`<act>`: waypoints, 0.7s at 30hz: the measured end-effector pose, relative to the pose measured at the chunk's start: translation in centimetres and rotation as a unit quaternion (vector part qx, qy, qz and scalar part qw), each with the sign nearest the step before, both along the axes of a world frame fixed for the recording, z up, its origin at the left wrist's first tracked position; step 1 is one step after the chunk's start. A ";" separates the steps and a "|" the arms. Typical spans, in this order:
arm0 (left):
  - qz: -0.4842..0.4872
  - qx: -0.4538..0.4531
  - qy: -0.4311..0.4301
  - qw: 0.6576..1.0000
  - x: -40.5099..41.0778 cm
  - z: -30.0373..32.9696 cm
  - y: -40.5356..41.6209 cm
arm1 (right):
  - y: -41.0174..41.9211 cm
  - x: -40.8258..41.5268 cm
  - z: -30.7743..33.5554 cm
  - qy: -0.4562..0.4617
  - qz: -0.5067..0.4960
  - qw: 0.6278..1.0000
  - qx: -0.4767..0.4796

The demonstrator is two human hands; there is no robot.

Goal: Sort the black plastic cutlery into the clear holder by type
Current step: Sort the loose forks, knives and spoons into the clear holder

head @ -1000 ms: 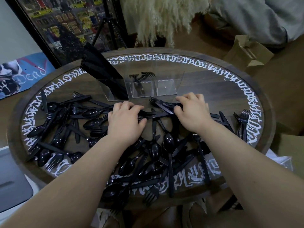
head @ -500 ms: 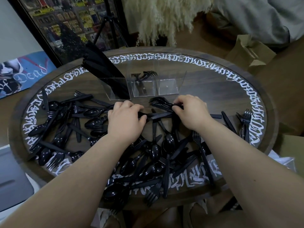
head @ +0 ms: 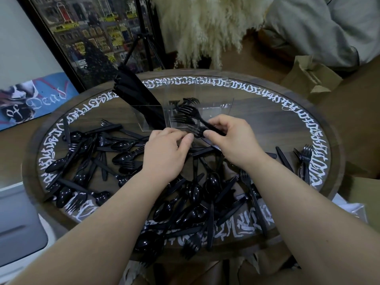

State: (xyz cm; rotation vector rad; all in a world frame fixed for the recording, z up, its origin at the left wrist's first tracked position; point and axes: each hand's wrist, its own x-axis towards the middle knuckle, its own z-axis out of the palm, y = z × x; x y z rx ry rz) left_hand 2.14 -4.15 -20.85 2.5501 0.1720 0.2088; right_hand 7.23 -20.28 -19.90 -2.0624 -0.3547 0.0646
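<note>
Black plastic forks, spoons and knives (head: 197,194) lie scattered over the round wooden table (head: 333,161). The clear holder (head: 218,112) stands at the back centre. Its left compartment holds black knives (head: 135,93), its middle one a few forks (head: 185,101), and its right one looks empty. My right hand (head: 232,140) pinches a few black forks (head: 189,116) by their handles just in front of the holder, tines pointing left. My left hand (head: 166,153) is beside it, fingers curled, its thumb and fingertips touching the same forks.
A small group of forks (head: 304,159) and a knife (head: 284,159) lie apart at the table's right edge. A framed picture (head: 86,38) and a tripod (head: 144,38) stand behind the table. Cardboard boxes (head: 312,77) sit on the floor at the right.
My right hand has lifted the forks off the pile and brought them up toward the holder. My left hand has moved forward to meet them.
</note>
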 end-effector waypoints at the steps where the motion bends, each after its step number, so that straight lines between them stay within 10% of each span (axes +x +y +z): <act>1: 0.001 -0.018 0.002 1.000 -0.1 0.2 -0.1 | 0.2 -0.2 0.0 0.009 0.003 1.000 0.010; 21: 0.103 -0.386 0.054 0.915 -5.8 3.4 -1.2 | 2.6 -7.8 2.2 0.148 -0.020 0.979 0.136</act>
